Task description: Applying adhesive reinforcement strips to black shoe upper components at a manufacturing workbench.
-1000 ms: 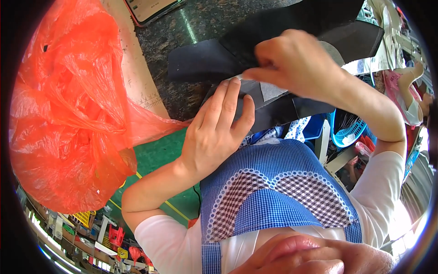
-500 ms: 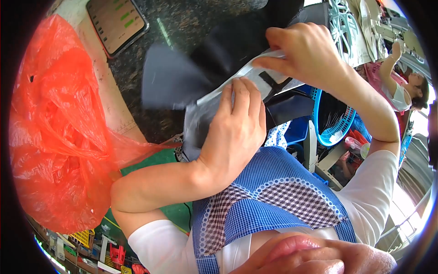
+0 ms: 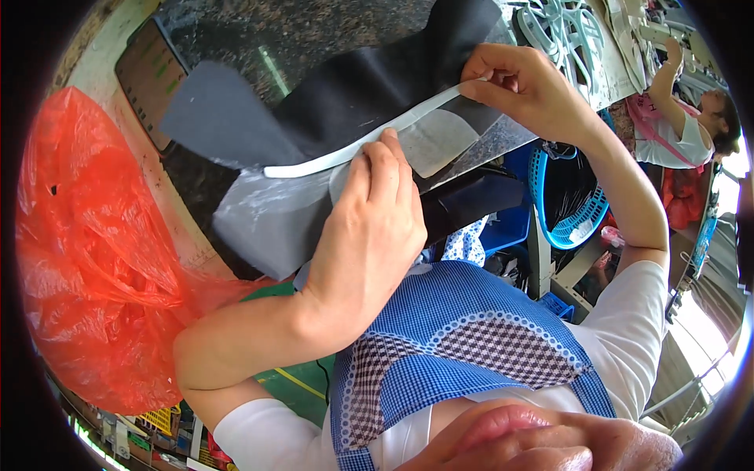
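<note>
A black, flexible, leather-like piece (image 3: 345, 94) with a dull grey backing lies bent across the dark stone tabletop. Along its folded edge runs a narrow white strip (image 3: 306, 167). My left hand (image 3: 369, 212) is closed at the middle of this edge, fingers together and tips pressed on the strip; its thumb is hidden. At the strip's far right end, my right hand (image 3: 522, 86) pinches it between thumb and bent fingers. A pale translucent patch (image 3: 436, 141) shows on the backing between my hands. The grey lower flap (image 3: 271, 224) spreads left of my left hand.
A phone (image 3: 149, 82) lies at the back left, beside a large red plastic bag (image 3: 102, 259). Pale cord-like loops (image 3: 561, 35) sit at the back right. A blue basket (image 3: 542, 196) stands below the table edge. Another person (image 3: 675, 125) works at far right.
The piece has come down flatter and toward the left, so the white strip shows along its edge. My left hand has shifted slightly left; my right hand now pinches the strip's end.
</note>
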A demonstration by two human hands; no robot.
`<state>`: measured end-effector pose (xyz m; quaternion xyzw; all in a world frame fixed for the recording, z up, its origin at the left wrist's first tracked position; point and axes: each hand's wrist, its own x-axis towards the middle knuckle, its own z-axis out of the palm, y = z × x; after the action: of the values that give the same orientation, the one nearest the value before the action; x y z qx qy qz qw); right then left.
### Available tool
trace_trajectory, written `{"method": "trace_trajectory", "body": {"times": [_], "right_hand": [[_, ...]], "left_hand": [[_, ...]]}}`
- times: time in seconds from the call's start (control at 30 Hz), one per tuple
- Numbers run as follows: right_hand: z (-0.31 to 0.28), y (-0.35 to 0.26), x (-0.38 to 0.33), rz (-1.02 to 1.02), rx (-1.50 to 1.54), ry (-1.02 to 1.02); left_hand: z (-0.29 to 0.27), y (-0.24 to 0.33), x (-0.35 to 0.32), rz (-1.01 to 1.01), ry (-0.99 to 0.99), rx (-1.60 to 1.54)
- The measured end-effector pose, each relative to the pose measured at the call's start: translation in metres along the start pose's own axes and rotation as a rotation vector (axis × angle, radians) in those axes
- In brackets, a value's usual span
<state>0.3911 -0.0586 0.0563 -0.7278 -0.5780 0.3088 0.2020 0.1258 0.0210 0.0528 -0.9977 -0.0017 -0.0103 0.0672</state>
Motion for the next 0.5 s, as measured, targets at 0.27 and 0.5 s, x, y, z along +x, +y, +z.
{"method": "trace_trajectory", "body": {"times": [0.27,0.5], "right_hand": [[0.015,0.007,0.005,-0.151,-0.3,0.174],[0.012,0.012,0.009,-0.006,0.074,0.196]], "left_hand": [[0.011,0.007,0.044,-0.173,-0.058,-0.03],[0.013,0.0,0.055,-0.207,0.058,-0.355]]}}
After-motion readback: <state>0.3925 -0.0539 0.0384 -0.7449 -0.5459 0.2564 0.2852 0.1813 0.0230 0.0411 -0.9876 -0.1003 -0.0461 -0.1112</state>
